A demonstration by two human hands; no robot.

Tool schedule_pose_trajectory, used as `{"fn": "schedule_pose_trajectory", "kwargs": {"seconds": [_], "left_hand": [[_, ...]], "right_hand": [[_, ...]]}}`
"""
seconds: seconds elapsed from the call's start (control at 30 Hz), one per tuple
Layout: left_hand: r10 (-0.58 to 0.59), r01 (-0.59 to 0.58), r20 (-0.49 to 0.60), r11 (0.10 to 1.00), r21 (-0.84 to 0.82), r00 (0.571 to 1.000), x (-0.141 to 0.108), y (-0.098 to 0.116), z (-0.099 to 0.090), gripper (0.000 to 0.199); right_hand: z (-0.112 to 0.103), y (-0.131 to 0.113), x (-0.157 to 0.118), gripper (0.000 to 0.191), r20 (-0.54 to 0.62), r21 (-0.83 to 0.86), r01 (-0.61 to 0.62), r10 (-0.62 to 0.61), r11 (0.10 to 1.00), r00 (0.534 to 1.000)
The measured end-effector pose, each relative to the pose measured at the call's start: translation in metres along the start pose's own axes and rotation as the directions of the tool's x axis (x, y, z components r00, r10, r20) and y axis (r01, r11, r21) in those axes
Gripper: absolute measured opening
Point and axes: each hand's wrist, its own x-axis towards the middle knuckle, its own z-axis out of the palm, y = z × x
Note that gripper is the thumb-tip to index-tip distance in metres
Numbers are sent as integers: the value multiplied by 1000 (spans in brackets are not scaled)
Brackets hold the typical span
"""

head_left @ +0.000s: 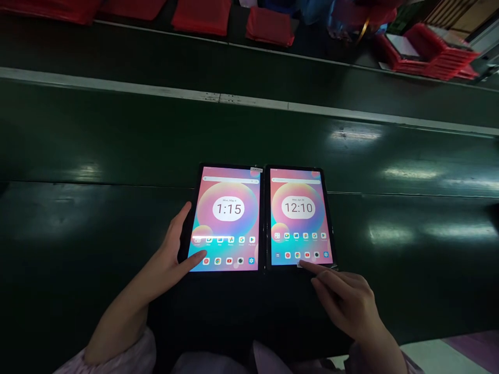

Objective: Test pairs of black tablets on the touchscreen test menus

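Two lit tablets lie side by side on a dark green surface. The left tablet (237,244) shows 1:15 and has a small label at its top right corner; the right tablet (300,223) shows 12:10. My left hand (171,257) grips the left tablet by its left edge, with the thumb over the lower left of the screen and the fingers along the side. My right hand (346,296) points its index finger at the bottom edge of the right tablet, beside a small white tab (299,264). Its other fingers are curled, and I see nothing held in them.
Beyond a pale metal strip (187,94), a raised dark ledge runs across the back. Several red packets (201,16) lie along it. At the back right is a stack of red sleeves (432,54), beside blue and red plastic wrapping (351,23).
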Motion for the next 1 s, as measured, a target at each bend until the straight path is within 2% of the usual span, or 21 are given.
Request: {"fn": "schedule_pose_trajectory", "kwargs": {"seconds": [0.17,0.3,0.5,0.67,0.83,1.0], "left_hand": [[7,-4,29,992,-123,1000,2,-1,-5,112],[43,-32,68,988,-152,997,3,-2,-7,112],[11,-6,157,999,-33,987,1,-5,-11,119],[115,-106,139,992,-66,984,-1,-17,-16,105],[58,-44,155,995,-93,986,0,-11,-19,111],[62,-43,146,991,-127,987,-1,-5,-16,108]], "right_hand": [[17,-10,8,43,64,28,21,-23,999,998],[26,-12,14,38,70,33,-2,-1,999,998],[18,-7,11,32,-14,65,9,-8,998,1000],[16,-5,12,31,-17,66,-2,3,998,1000],[16,-4,16,39,-3,71,7,-6,997,1000],[16,-3,18,37,9,73,-8,7,997,1000]]}}
